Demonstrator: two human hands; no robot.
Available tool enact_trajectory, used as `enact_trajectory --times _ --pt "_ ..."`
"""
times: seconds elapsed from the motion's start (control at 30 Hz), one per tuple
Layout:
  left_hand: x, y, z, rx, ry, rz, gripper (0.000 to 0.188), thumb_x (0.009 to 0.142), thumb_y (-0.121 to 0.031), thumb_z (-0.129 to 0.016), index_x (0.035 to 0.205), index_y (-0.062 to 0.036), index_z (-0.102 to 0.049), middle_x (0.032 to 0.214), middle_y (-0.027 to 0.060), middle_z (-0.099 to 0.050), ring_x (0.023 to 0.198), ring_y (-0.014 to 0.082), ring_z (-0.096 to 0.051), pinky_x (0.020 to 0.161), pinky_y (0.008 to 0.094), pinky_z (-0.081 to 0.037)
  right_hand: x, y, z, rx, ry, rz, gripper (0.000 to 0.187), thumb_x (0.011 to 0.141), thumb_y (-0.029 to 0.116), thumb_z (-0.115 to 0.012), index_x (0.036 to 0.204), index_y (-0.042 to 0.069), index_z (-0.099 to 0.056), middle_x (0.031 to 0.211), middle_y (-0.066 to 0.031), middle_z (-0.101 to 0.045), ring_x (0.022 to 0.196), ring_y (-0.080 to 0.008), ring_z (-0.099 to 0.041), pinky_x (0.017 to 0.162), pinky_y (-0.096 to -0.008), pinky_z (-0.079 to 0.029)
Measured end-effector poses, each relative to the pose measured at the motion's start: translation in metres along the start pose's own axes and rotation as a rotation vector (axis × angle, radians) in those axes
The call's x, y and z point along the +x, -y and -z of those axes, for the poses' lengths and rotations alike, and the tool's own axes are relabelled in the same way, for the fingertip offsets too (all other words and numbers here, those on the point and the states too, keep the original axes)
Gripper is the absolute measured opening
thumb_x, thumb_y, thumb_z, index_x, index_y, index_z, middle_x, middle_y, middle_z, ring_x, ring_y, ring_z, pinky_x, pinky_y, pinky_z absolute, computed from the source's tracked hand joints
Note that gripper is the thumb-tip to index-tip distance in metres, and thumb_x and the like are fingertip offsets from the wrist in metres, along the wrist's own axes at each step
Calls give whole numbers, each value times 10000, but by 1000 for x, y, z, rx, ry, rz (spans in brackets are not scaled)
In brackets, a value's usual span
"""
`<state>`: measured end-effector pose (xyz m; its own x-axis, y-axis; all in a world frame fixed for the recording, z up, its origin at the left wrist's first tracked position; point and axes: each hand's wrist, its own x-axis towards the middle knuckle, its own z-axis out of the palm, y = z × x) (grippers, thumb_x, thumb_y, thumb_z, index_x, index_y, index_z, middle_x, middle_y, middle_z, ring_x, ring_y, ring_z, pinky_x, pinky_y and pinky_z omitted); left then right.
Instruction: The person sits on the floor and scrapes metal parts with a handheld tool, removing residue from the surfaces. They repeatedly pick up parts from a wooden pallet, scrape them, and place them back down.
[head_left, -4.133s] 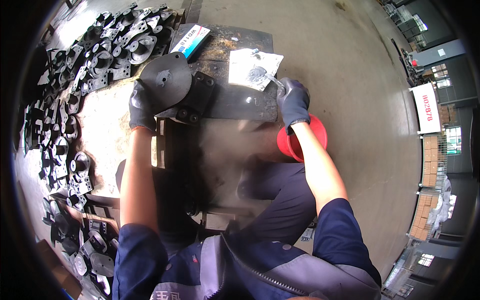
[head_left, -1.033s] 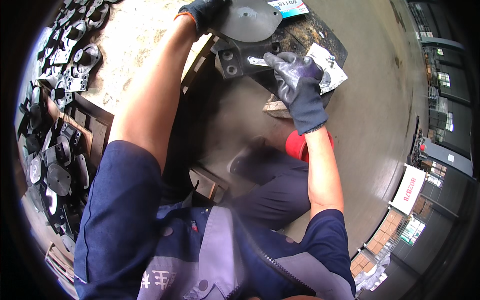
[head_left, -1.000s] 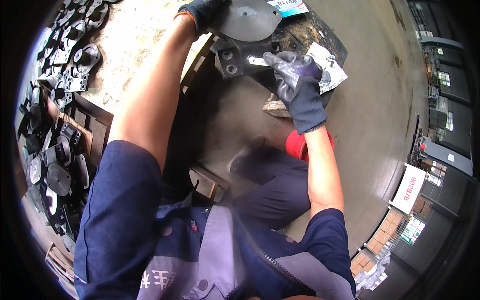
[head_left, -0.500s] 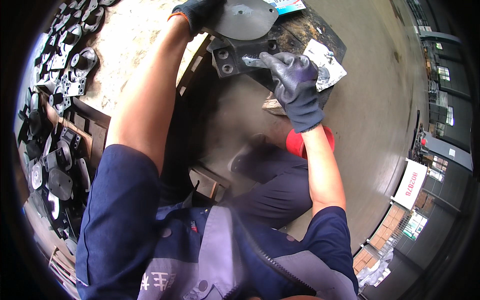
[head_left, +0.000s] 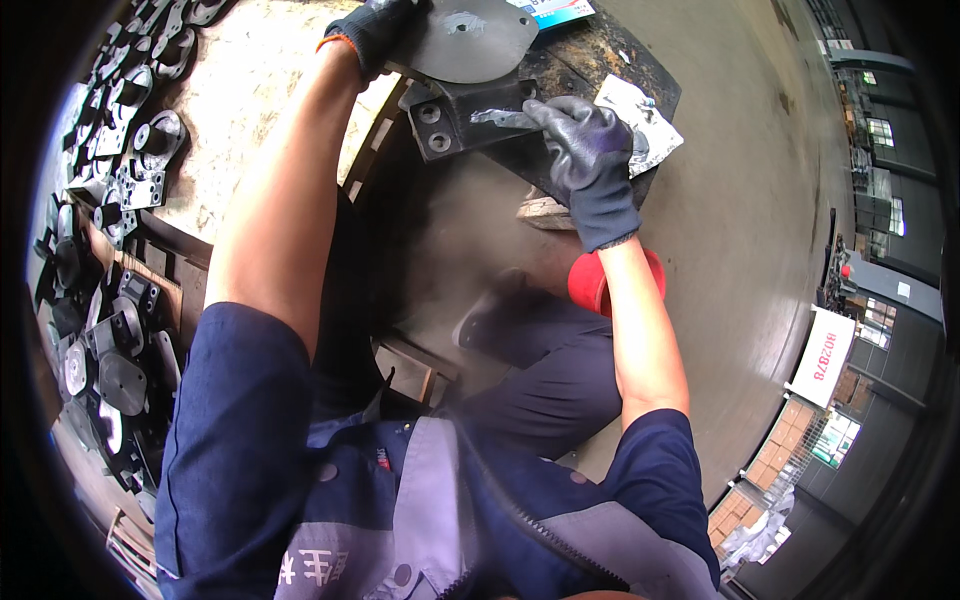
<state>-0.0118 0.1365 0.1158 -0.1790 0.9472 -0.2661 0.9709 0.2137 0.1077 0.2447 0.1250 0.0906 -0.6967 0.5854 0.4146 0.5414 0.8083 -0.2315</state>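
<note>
A dark metal bracket (head_left: 455, 128) with bolt holes and a round grey plate (head_left: 475, 50) sits tilted at the edge of a dark worktable. My left hand (head_left: 375, 30), in a dark glove with an orange cuff edge, grips the part at the plate's left side; its fingertips are partly hidden. Between the thumb and fingers of my gloved right hand (head_left: 588, 140) is a small flat scraper (head_left: 515, 120). Its tip lies against the bracket's face, where grey paste is smeared. A patch of similar paste marks the middle of the plate.
A paste-stained white sheet (head_left: 640, 125) lies on the worktable (head_left: 655, 75), right of my right hand. Many similar metal brackets (head_left: 120, 380) are piled at the left, some on a pale board (head_left: 250, 80). Below my right wrist stands a red bucket (head_left: 590, 285).
The bracket and both hands appear slightly further left in view. The scraper has slid a little along the bracket's face, and the grey paste streak there looks longer.
</note>
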Motion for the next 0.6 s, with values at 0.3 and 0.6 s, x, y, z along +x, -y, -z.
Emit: enact_trajectory --times 0.3,0.6 --pt "10 10 -15 30 -58 -74 763 768 -214 -597 1364 49 -199 1126 203 -557 1000 309 -581 779 415 -513 -8 -25 -10 120 -1 -2 295 765 -30 -541 988 108 -675 744 -66 -623 587 -137 -575 526 -226 -456" --pt "12 10 -17 56 -40 -37 701 779 -173 -552 1362 39 -226 1043 192 -599 923 303 -611 704 443 -522 -14 -1 17 291 -43 -80 447 698 -148 -446 1037 65 -644 827 -90 -631 641 -138 -586 575 -249 -476"
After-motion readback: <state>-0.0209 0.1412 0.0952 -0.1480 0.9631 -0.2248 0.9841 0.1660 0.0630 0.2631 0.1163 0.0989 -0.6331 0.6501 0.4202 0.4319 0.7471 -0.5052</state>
